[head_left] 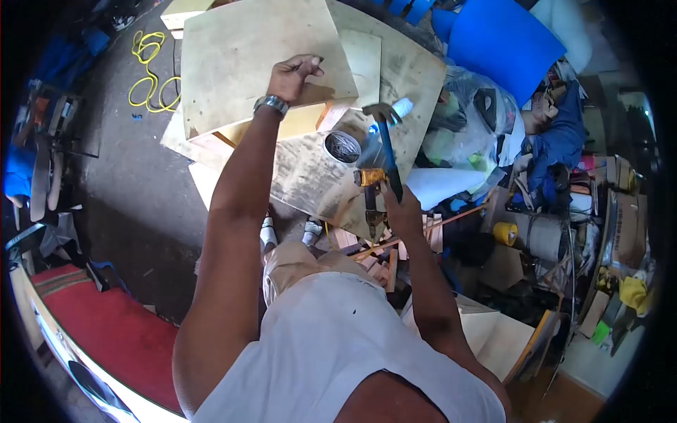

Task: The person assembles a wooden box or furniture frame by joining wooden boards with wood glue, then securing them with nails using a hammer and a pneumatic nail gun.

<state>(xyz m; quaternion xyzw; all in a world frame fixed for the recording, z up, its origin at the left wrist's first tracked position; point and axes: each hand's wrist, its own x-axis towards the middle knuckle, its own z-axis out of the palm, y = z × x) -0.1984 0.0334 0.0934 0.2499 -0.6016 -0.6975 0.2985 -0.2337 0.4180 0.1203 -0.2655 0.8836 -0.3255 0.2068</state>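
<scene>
My right hand [402, 209] is wrapped round the dark handle of a claw hammer [389, 151], its metal head raised. Over the pale plywood panel [247, 63], my left hand [300, 76] is closed with thumb and fingers together; anything between them is too small to make out. The panel lies on top of a wooden box frame [289, 123], close to its near right corner. A round tub of nails [343, 146] stands on the worn board [300, 176] between my hands. Beside my right hand is a yellow and black power tool [370, 180], partly hidden.
A yellow cord [151, 77] lies coiled on the floor at left. A bottle [402, 108] is behind the hammer head. Plastic bags [469, 106], a blue sheet [501, 46] and piled clutter crowd the right. Wood offcuts [377, 271] lie below; a red-topped surface [106, 331] is at lower left.
</scene>
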